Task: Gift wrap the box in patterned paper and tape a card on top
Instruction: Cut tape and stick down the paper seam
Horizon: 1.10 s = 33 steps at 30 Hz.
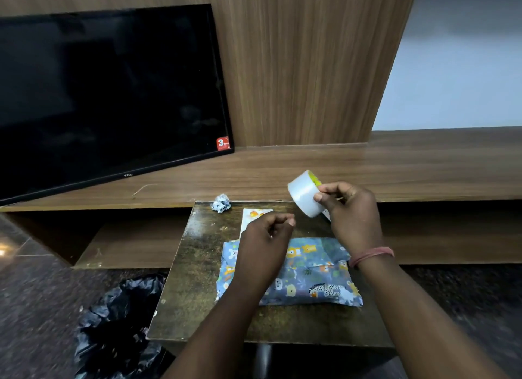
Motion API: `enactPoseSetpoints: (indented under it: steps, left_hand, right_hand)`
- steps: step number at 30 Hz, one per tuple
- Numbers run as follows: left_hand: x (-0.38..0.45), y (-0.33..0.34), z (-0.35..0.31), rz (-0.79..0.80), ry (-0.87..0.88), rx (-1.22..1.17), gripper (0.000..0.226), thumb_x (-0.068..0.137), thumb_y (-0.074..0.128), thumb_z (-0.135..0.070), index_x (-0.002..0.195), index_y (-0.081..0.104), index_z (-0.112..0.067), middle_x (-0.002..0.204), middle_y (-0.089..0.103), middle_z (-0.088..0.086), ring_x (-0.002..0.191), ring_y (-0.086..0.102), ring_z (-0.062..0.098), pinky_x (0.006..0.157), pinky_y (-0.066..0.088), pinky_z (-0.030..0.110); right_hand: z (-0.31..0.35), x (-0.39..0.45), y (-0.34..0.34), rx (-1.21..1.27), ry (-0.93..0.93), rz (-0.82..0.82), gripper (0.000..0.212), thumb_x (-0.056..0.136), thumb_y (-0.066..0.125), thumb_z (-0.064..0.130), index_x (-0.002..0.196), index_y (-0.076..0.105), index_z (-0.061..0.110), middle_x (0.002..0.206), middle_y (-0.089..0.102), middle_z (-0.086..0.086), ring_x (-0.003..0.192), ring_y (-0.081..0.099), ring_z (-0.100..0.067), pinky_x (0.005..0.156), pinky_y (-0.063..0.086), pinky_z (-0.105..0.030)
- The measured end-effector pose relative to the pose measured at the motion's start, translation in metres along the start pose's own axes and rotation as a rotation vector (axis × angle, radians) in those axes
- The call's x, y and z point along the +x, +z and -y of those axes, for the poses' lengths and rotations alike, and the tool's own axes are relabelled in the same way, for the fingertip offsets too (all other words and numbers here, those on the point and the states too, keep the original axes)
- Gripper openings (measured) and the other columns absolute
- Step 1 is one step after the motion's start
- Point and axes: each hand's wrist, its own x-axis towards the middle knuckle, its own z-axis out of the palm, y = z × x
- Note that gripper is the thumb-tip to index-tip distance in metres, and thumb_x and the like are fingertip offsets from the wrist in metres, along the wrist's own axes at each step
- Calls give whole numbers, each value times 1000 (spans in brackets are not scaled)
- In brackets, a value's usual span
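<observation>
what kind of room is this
Probably a living room or bedroom at home, not a workshop: a flat-screen TV leans on a wood-panelled wall unit, with a small worn table on a stone floor serving as a makeshift wrapping spot.

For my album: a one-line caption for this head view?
Right hand holds a tape roll above the wrapped box.

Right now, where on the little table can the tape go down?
Bare tabletop left of the wrapped box, and the strip along the near edge. The far end is crowded: crumpled paper ball, card.
</observation>
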Motion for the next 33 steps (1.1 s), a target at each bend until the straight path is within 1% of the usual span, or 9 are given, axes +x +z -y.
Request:
enactPoseSetpoints:
  steps: [5, 9, 13, 16, 22, 24, 26, 30, 33]
  left_hand:
    - [-3, -4, -18, 98, -39, -281, 18, 102, 63, -17, 115, 74, -14, 105, 79, -1, 103, 74, 15, 91, 56, 29]
    - [-6, -9, -23, 117, -34, -342, 25, 105, 54, -7, 124, 69, -11, 112, 78, 2, 105, 73, 13, 87, 55, 20]
    - [-5, -13, -21, 115, -20, -291, 26, 105, 52, -6, 126, 68, -10, 112, 78, 4, 105, 73, 15, 88, 55, 21]
    - [-3, -16, -18, 120, -10, -242, 25, 105, 53, -5, 124, 69, -9, 112, 77, 6, 107, 72, 19, 92, 55, 26]
    - [-2, -20, -18, 143, 3, -97, 21, 105, 56, -13, 95, 65, -28, 93, 67, -3, 89, 61, 15, 85, 50, 33]
    - [0, -22, -17, 171, 26, -49, 14, 104, 54, -14, 103, 67, -18, 99, 70, 9, 90, 64, 28, 86, 52, 42]
    - [3, -25, -17, 172, 39, 40, 20, 104, 54, -10, 114, 70, -15, 102, 75, 3, 92, 70, 19, 83, 53, 34]
    - [6, -32, -18, 129, 56, 252, 22, 102, 55, -9, 109, 72, -21, 90, 73, -2, 64, 62, 7, 64, 49, 27]
    - [8, -36, -18, 124, 49, 344, 22, 104, 54, -14, 105, 71, -28, 86, 74, -4, 67, 63, 3, 82, 51, 30]
  right_hand:
    - [12, -33, 19, 272, 37, 96, 20, 89, 70, 1, 102, 70, 16, 83, 72, -5, 66, 65, -5, 61, 49, -16]
    - [3, -38, 23, 33, -153, 151, 30, 92, 70, 11, 117, 72, 27, 84, 68, 11, 75, 64, 0, 71, 51, -18]
    - [1, -40, 23, -174, -415, 70, 21, 90, 74, 12, 109, 78, 19, 100, 74, 10, 92, 67, -1, 84, 52, -19]
    - [2, -40, 23, -271, -513, 36, 12, 89, 75, 11, 100, 79, 15, 95, 70, 5, 85, 64, -7, 77, 49, -18]
    - [2, -40, 25, -429, -613, 72, 5, 96, 63, 11, 93, 66, 12, 97, 58, 1, 81, 58, -19, 69, 49, -36]
    - [2, -40, 26, -430, -620, 86, 6, 95, 59, 8, 90, 60, 10, 95, 55, -1, 81, 56, -23, 69, 49, -41]
    - [3, -39, 26, -410, -606, 103, 7, 92, 57, 6, 87, 57, 10, 93, 52, -2, 80, 54, -24, 69, 48, -43]
    - [3, -35, 23, -398, -559, 134, 7, 88, 55, 4, 85, 54, 11, 91, 50, 0, 81, 51, -21, 69, 42, -34]
    - [5, -30, 21, -347, -473, 149, 14, 86, 56, -2, 84, 56, 12, 90, 51, 2, 81, 49, -14, 72, 35, -23]
